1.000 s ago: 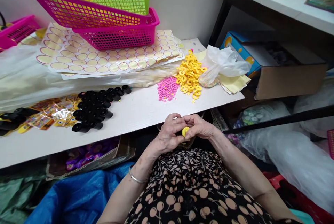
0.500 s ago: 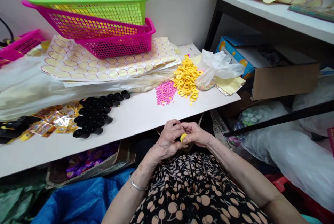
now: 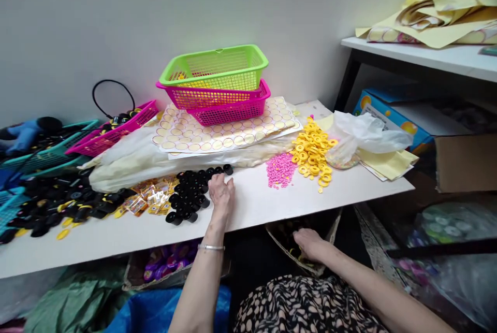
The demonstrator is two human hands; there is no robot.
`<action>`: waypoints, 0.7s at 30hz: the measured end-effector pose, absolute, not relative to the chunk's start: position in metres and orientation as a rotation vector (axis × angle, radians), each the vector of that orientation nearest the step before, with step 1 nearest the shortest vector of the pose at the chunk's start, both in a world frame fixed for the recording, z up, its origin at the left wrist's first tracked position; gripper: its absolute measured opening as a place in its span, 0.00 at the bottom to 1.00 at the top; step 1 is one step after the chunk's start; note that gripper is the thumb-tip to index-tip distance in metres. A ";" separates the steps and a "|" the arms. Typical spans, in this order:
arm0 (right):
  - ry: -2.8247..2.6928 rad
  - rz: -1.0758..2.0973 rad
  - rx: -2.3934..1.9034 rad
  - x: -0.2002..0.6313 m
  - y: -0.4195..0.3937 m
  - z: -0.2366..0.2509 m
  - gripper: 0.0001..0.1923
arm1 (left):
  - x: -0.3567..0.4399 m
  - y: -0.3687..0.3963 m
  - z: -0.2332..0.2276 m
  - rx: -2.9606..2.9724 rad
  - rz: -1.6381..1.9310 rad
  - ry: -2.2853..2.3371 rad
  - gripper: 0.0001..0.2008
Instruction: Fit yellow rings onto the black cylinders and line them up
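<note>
My left hand (image 3: 221, 192) is over the white table at the right end of a group of small black cups (image 3: 190, 188). Its fingers are curled, with the tips turned away, and anything in them is hidden. One black cup (image 3: 228, 169) stands just beyond the fingers. Below the table edge, my right hand (image 3: 308, 242) reaches into an open container (image 3: 283, 252) with dark and yellow pieces inside. The fingers of that hand are out of sight. On the tabletop to the right lie a patch of tiny pink pieces (image 3: 280, 170) and a heap of yellow rings (image 3: 312, 149).
Shiny printed packets (image 3: 155, 196) and more black pieces (image 3: 77, 196) lie left. Behind are stacked green (image 3: 217, 84) and pink baskets (image 3: 233, 114) on sticker sheets (image 3: 229, 133). A box of purple packets (image 3: 171, 265) sits below; a cardboard carton (image 3: 466, 162) stands right.
The hands were together at my lap around a small yellow piece. They have parted: the left moved to the black cups, the right into the container below. The view has shifted left and up.
</note>
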State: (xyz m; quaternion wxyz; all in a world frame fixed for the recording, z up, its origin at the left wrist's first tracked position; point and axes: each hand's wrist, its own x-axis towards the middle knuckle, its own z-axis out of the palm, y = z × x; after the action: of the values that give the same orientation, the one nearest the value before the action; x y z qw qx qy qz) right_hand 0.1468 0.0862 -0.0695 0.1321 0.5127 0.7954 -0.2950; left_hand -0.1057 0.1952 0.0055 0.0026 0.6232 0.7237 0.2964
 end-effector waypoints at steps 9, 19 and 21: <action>2.234 -0.902 1.412 0.132 0.099 -0.078 0.14 | -0.103 0.252 0.010 2.034 0.579 2.621 0.13; 2.656 -1.594 1.723 0.179 0.133 -0.015 0.07 | -0.074 0.219 -0.006 1.744 1.038 1.990 0.14; 2.830 -1.254 2.086 0.179 0.150 -0.011 0.06 | -0.059 0.205 -0.014 1.599 1.035 1.827 0.14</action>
State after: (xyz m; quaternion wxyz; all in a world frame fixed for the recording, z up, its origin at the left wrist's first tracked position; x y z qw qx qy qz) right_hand 0.1786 0.1503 -0.0109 -0.2911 0.5347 0.7253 -0.3213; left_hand -0.0592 0.2054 -0.0136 0.2484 0.5867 0.6706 0.3800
